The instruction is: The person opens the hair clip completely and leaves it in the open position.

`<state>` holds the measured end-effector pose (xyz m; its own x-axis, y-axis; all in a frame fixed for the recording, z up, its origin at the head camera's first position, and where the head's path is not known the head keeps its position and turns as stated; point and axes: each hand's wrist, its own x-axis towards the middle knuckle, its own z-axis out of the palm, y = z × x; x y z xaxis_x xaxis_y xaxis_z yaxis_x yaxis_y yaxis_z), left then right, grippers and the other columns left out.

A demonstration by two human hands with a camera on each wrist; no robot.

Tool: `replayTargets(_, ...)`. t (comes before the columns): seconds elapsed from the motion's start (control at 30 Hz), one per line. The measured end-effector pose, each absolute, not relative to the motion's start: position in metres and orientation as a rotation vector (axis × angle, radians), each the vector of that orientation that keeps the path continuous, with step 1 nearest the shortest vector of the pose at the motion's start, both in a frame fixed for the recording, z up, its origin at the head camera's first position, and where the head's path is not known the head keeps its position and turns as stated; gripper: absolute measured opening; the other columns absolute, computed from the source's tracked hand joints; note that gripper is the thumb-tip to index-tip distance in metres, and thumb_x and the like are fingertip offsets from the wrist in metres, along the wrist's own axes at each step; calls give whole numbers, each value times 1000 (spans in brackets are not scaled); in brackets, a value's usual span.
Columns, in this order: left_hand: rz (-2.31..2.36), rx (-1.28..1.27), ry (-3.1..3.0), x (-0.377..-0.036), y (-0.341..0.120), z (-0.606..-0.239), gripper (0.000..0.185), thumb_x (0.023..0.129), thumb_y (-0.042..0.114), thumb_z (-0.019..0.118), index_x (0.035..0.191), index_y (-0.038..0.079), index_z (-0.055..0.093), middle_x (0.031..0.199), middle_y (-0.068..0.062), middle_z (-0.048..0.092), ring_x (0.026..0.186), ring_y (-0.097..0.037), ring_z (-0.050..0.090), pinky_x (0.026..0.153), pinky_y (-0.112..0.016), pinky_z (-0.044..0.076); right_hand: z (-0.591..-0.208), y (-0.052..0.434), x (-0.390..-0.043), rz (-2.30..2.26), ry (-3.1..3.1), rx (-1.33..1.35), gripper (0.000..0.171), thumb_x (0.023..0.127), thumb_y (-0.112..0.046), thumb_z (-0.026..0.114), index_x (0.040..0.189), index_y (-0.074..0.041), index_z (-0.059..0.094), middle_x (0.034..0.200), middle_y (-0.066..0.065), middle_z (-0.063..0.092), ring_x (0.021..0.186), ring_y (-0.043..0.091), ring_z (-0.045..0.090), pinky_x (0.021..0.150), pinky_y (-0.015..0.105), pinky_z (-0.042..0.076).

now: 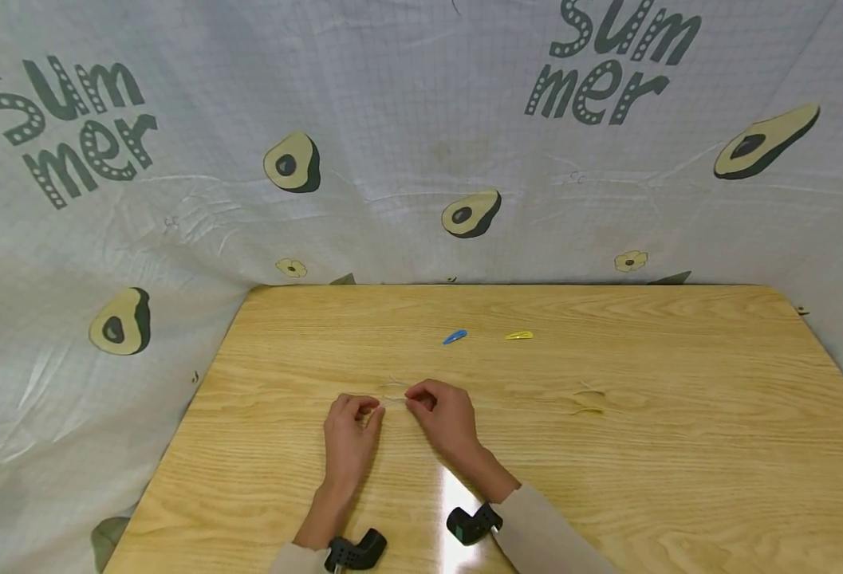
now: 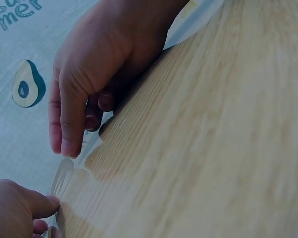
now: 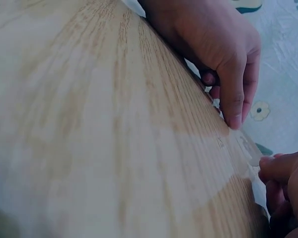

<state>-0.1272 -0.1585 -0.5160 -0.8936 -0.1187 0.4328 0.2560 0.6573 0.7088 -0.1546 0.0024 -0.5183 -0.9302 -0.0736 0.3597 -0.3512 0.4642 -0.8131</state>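
Clear plastic strip at table centre, pinched betw. L hand and R hand, fingers curled at each end. Blue clip, yellow clip further back, well apart.

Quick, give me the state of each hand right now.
Left hand: fingers curled, pinching one end of a small clear bag on the table.
Right hand: fingers curled, pinching the other end of the same clear bag.
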Motion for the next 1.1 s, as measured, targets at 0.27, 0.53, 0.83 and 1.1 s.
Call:
replayTargets(0.27,-1155,-92,-2404,-126,-158,-516,16,76,-2,79,88,-1,69,82,-6,57,74,-18,54,65,-29,47,-514,8,-154,1553,-2362,396,5,82,-10,76,85,-12,73,65,-11,60,54,2,50,48,21,42)
replayTargets(0.53,-1179,-220,-2277,-132,-153,-510,21,74,-7,78,92,-6,66,78,-9,55,65,-17,52,56,-20,46,-503,29,-164,1536,-2345,348,4,84,-13,75,87,-11,73,74,-8,65,59,4,55,54,24,46)
replayTargets(0.83,-1225,-256,-2178,-146,-131,-498,20,76,-8,76,93,-7,66,76,-11,56,65,-21,53,56,-21,42,-490,50,-174,1519,-2324,328,5,87,-13,72,90,-9,71,78,-5,67,63,8,56,55,25,47)
replayTargets(1.1,-1366,-187,-2207,-158,-101,-486,19,78,-5,76,94,-7,67,78,-12,57,66,-19,54,57,-20,43,-485,68,-186,1496,-2367,252,14,91,-18,68,98,-6,71,83,0,67,68,12,58,59,28,48)
